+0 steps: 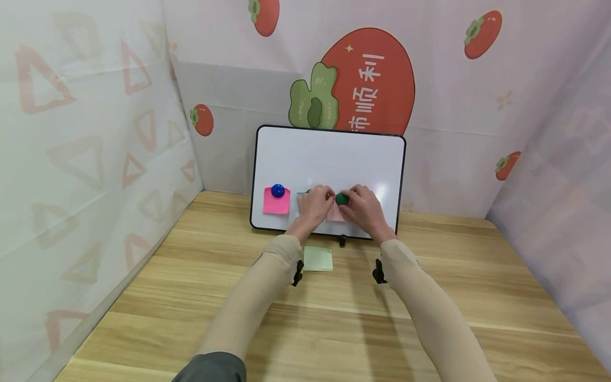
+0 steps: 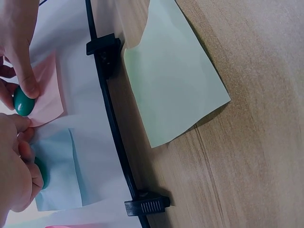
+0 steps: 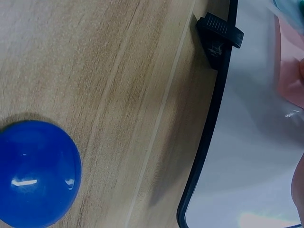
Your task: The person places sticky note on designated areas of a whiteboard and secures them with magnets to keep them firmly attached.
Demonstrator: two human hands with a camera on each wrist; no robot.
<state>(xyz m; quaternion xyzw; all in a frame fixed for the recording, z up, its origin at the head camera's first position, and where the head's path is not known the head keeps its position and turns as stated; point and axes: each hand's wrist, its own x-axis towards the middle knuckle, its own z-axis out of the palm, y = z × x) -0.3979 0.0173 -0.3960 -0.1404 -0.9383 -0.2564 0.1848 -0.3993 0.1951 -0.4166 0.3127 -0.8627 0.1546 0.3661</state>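
Gently, with left hand (image 1: 315, 204) and curled fingers, steady near edge of pale note (image 1: 335, 213); cannot tell whether pinching it. Rightward, with green magnet (image 1: 341, 199) clamped between right hand (image 1: 365, 207) fingers over note's upper part, press squarely against board (image 1: 329, 159), avoiding creases.

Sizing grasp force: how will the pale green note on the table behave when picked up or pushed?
Probably floppy: the pale green note looks like a thin sheet with a bowed outline. Likely light, so a push may slide it, unless its unseen underside sticks. Shadowed edges seem to lift off the table, so it may bend there first.
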